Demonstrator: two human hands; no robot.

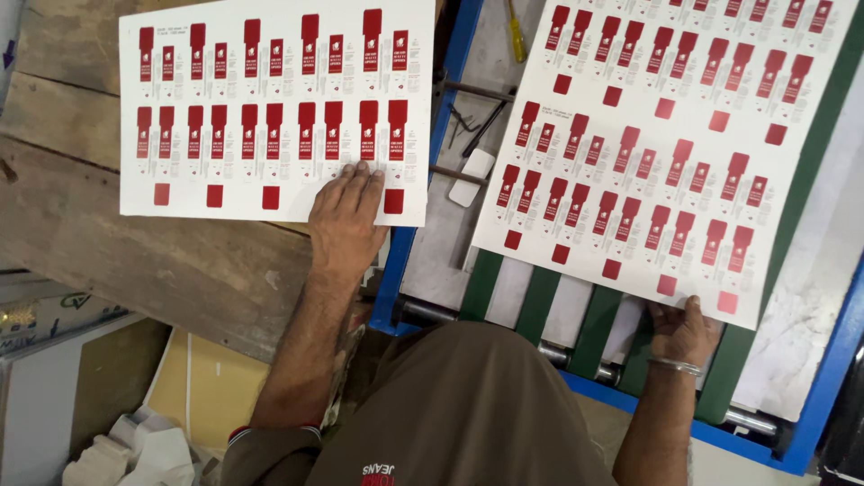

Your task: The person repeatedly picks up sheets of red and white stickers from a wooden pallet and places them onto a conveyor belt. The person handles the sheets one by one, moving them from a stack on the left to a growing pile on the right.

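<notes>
My left hand [349, 216] lies flat, fingers together, on the lower right corner of a white printed sheet [270, 108] with rows of red label shapes, which rests on a worn wooden table [135, 261]. My right hand [681, 330] grips the near edge of a second, similar printed sheet [657, 135]. That sheet lies tilted on a blue-framed machine bed [814, 423] with green belts [538, 301] and metal rollers.
Between the two sheets lie a yellow-handled screwdriver [516, 34], metal rods [477, 90] and a small white block [472, 177]. Crumpled paper [135, 454] and cardboard [207, 387] sit below the table at the lower left.
</notes>
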